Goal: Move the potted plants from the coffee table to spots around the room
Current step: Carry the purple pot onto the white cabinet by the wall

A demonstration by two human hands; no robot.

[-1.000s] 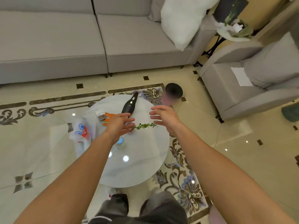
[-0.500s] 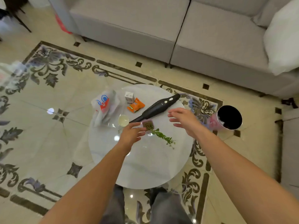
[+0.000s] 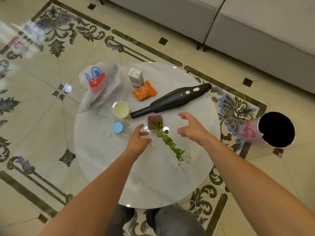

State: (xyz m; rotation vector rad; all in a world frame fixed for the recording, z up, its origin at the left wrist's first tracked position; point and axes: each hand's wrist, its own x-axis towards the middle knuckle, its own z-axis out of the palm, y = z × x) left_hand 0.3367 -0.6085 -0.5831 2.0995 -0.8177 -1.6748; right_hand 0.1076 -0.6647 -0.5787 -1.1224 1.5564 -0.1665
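Both hands spread wide, empty — left hand (image 3: 139, 139) and right hand (image 3: 191, 127) flank the pot (image 3: 154, 122); its long stem (image 3: 172, 146) could snag — toppling it.

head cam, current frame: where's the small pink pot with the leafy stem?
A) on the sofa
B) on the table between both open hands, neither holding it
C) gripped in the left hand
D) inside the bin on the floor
B. The pink pot stands on the round table, its stem trailing toward the camera, with the left hand and right hand spread open on either side and not closed on it.
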